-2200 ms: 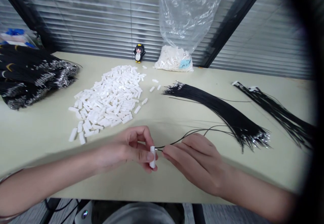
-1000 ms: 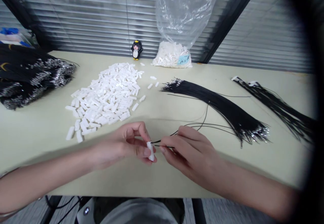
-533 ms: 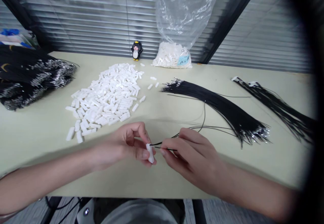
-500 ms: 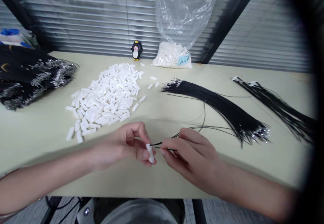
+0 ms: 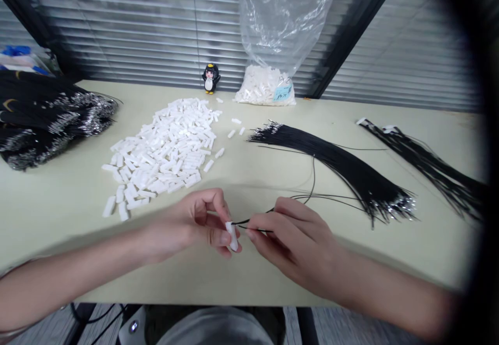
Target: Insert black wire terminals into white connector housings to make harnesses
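Near the table's front edge, my left hand [image 5: 206, 225] pinches a small white connector [image 5: 232, 236] between thumb and fingers, its long side tilted towards me. Just to the right, my right hand [image 5: 296, 238] is closed on thin black wires [image 5: 266, 229]. The wires run from its fingertips to the upper end of the connector. Whether the lowest wire's tip is inside the connector is too small to tell. Behind my right hand, the wires' long ends trail towards a bundle of black wires [image 5: 331, 153] with silver tips.
A pile of white connectors [image 5: 167, 142] lies left of centre on the table [image 5: 187, 282]. Behind stand a penguin-suited figurine [image 5: 211, 79] and a plastic bag of connectors [image 5: 265, 85]. A large black wire bundle [image 5: 50, 116] is at left, wired connectors [image 5: 421, 160] at right.
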The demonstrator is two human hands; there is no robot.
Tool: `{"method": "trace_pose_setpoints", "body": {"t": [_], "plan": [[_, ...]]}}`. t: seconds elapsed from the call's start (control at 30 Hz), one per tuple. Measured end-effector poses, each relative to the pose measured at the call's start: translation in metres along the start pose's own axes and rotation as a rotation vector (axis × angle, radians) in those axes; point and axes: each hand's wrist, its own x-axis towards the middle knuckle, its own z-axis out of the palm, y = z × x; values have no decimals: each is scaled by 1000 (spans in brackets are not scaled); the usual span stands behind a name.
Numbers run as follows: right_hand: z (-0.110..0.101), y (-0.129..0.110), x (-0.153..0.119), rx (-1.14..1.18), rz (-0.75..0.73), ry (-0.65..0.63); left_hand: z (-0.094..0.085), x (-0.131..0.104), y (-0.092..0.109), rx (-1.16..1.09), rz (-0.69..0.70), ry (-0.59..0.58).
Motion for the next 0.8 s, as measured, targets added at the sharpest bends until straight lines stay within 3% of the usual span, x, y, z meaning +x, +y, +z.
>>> {"method": "trace_pose_setpoints", "body": {"t": [0.4, 0.8], "plan": [[1, -1, -1, -21, -1, 8, 0, 1, 1, -16, -18, -14], [8, 1, -6, -96, -92, -23, -1, 3, -7, 95, 19, 112]]}}
